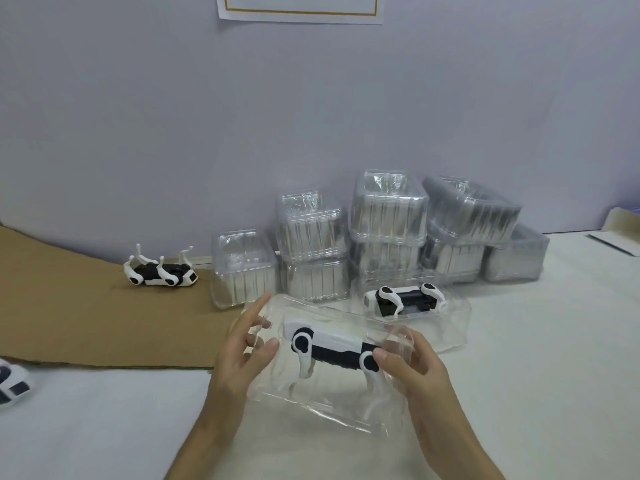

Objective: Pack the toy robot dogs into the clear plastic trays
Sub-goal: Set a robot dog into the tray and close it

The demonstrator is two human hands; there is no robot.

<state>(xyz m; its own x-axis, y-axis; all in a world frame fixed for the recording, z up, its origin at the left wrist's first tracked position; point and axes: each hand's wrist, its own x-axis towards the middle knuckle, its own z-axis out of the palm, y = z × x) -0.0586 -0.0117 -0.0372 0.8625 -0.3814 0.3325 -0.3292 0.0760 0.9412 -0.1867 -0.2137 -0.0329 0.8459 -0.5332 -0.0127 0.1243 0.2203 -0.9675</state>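
A person's two hands hold a clear tray over a white table, with a black-and-white toy dog seated inside it, body level and legs pointing down. The right hand grips the tray's right end, thumb on the near face by the dog's hind joint, fingers curled behind and showing through the plastic. The left hand meets the left end, thumb against the near face and forefinger raised clear. It appears to pinch the end loosely between thumb and the other fingers, though glare on the plastic blurs the contact.

Just behind, a second tray lies on the table with a second dog inside, on its side. Stacks of nested clear trays stand against the wall beyond. To the left, a loose dog lies on its back, legs up, on a sheet of cardboard. Part of another dog shows at the left edge.
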